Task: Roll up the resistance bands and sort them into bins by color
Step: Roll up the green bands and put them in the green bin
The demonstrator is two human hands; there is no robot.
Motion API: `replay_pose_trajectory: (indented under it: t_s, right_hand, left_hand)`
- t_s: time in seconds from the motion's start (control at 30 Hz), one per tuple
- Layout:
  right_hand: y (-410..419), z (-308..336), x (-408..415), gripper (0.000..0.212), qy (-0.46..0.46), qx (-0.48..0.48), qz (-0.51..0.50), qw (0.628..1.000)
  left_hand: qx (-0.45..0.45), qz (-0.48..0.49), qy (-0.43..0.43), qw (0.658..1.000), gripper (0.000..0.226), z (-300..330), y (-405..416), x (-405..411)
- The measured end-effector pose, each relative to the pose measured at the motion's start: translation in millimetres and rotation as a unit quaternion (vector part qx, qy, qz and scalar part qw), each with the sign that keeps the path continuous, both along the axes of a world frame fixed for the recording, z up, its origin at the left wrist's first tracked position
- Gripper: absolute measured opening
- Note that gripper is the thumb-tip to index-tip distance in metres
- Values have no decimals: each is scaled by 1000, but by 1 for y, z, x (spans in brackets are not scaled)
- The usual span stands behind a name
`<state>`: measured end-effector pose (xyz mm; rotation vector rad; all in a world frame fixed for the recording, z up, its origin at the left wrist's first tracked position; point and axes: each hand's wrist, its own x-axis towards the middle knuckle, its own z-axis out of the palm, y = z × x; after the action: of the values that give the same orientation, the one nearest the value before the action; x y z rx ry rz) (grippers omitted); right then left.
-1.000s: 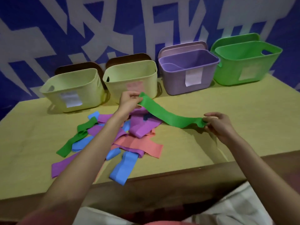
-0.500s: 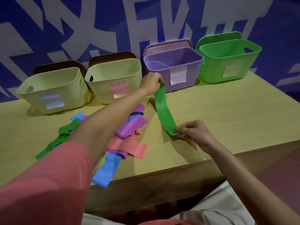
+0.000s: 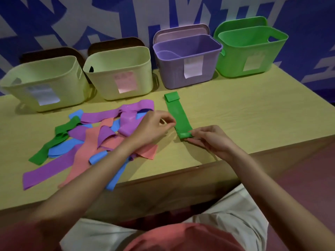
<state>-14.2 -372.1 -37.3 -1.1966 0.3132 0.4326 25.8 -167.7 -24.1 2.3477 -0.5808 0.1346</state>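
I see the flat green rubber resistance band (image 3: pixel 178 115) lying on the pale wooden table (image 3: pixel 244 109), its long axis running away from me toward the lilac plastic bin (image 3: pixel 186 60), tilted slightly left at the far end, where the tip is folded over. My right hand (image 3: pixel 213 140) pinches the near end, which is curled into a small roll. My left hand (image 3: pixel 154 126) sits just beside the band's left edge, fingertips drawn together; whether they grip the rubber I cannot tell. The green plastic bin (image 3: pixel 250 49) stands well apart, far right.
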Motion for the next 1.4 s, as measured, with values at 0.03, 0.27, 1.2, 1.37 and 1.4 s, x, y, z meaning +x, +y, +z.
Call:
replay_pose_trajectory:
  t_s: [0.03, 0.27, 1.2, 1.37, 1.4]
  right_hand:
    - [2, -1, -1, 14, -11, -18, -4, 1000]
    - [14, 3, -12, 8, -128, -183, 32, 974]
    - [1, -10, -12, 15, -456, -483, 46, 746]
    - [0, -20, -17, 13, -448, -473, 28, 758]
    - [-1, -21, -18, 12, -445, -474, 26, 759]
  left_hand:
    - [-16, 2, 2, 1000, 7, -5, 3, -12]
    - [-85, 18, 26, 996, 15, -23, 11, -41]
    - [-94, 45, -17, 994, 10, -24, -13, -51]
    - [-52, 33, -28, 998, 15, -29, -16, -56]
    - [-42, 32, -32, 998, 17, -29, -16, -56]
